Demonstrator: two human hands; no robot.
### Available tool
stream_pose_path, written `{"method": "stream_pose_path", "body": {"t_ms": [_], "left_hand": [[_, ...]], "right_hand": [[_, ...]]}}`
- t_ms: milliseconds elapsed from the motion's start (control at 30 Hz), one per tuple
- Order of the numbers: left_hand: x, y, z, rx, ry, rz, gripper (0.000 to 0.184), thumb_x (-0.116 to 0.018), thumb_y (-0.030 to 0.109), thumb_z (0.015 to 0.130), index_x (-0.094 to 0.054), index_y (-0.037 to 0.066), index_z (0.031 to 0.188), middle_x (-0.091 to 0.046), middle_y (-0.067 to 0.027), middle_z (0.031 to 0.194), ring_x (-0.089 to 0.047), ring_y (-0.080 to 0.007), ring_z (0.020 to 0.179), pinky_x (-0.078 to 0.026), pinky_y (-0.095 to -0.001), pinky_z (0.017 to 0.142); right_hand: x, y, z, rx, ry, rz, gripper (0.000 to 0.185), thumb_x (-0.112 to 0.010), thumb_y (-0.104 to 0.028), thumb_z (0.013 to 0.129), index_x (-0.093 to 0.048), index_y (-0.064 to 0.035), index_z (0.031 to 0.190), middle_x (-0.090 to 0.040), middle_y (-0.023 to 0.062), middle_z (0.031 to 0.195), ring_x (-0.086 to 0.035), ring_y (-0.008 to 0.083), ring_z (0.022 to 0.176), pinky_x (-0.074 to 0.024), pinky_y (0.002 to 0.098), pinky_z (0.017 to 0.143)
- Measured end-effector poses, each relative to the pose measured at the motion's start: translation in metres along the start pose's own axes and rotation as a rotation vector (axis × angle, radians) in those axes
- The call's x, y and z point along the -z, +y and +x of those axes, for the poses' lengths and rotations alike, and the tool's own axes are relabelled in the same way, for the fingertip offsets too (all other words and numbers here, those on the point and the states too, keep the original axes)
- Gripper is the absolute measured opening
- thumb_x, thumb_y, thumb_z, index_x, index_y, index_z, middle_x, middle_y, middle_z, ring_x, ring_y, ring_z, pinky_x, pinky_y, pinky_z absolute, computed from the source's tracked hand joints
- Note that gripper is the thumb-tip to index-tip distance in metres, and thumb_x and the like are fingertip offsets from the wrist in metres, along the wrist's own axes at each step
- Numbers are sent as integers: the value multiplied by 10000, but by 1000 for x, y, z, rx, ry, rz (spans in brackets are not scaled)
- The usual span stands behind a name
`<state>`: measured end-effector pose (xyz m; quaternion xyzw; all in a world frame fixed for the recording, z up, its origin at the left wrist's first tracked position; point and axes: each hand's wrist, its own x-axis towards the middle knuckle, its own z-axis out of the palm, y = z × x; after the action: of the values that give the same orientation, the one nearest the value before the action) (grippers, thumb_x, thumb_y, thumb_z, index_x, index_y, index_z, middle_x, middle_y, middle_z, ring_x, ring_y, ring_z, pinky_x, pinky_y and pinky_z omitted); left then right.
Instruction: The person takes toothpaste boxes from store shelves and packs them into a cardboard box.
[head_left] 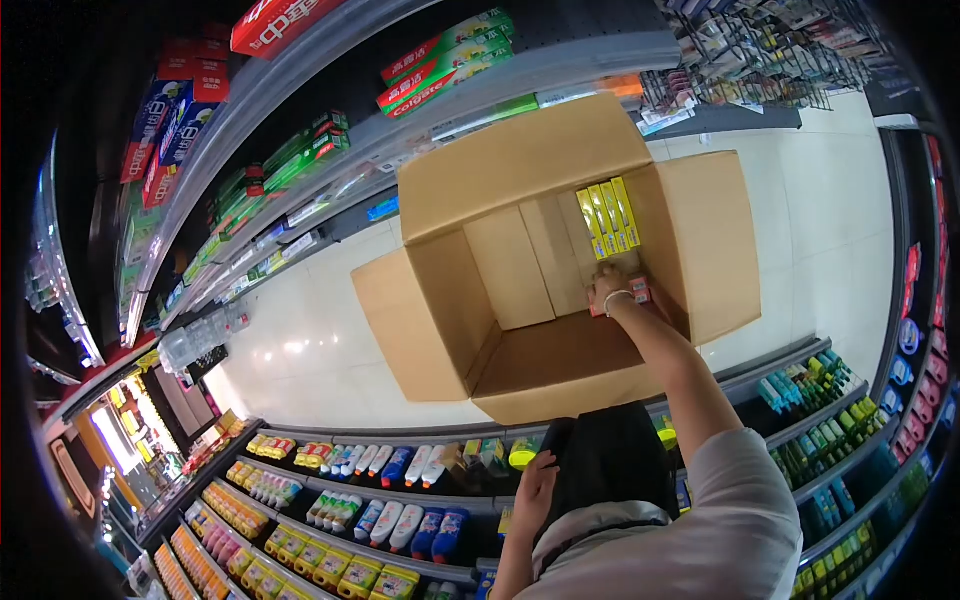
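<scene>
Resting with fingers bent over the red carton (641, 290) inside the cardboard box (505, 262), my right hand (607, 287) hides whether it grips. Yellow cartons (607, 218) lie just far of it, probably rowed to save room; my left hand (537, 490) hangs half-open, empty.

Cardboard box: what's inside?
Inside the cardboard box: yellow packs side by side, plus red packaging at the right hand. That hand covers part of the red packaging; whatever lies beneath the packs is hidden.
</scene>
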<state>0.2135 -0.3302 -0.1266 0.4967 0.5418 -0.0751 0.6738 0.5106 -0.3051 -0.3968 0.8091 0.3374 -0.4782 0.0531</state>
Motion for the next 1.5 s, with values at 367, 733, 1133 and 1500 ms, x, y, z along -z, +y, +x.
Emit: {"method": "stream_pose_path", "body": {"t_ms": [367, 733, 1133, 1500], "left_hand": [[1, -5, 2, 28, -4, -28, 307, -443, 40, 867, -408, 2, 1169, -506, -141, 1091, -530, -176, 954, -398, -268, 837], [7, -7, 2, -117, 23, 28, 260, -482, 17, 836, -456, 10, 1095, -520, -104, 1063, -544, -122, 846, -424, -239, 743], [57, 2, -23, -427, 60, 445, 320, -502, 144, 812, -446, 6, 1095, -503, -199, 1021, -545, -313, 896, -433, -369, 788], [165, -79, -70, -594, 119, 511, 349, -508, 224, 827, -471, 63, 1135, -482, -199, 1083, -542, -317, 915, -439, -349, 804]], "right_hand": [[-12, 26, 31, -20, 139, 96, 597, -538, -289, 751, -334, -10, 1238, -300, 231, 1289, -297, 378, 1186, -273, 422, 987], [15, 12, 10, 72, 52, 256, 343, -531, -236, 737, -558, -21, 1003, -555, 190, 1039, -522, 325, 978, -415, 359, 858], [40, -55, -138, 238, 447, 767, 184, -497, -36, 772, -564, -42, 943, -597, 85, 732, -582, 156, 660, -471, 271, 611], [-89, -137, -233, 441, 620, 515, 137, -494, -95, 783, -603, -61, 859, -606, 80, 666, -582, 159, 609, -469, 278, 585]]}}
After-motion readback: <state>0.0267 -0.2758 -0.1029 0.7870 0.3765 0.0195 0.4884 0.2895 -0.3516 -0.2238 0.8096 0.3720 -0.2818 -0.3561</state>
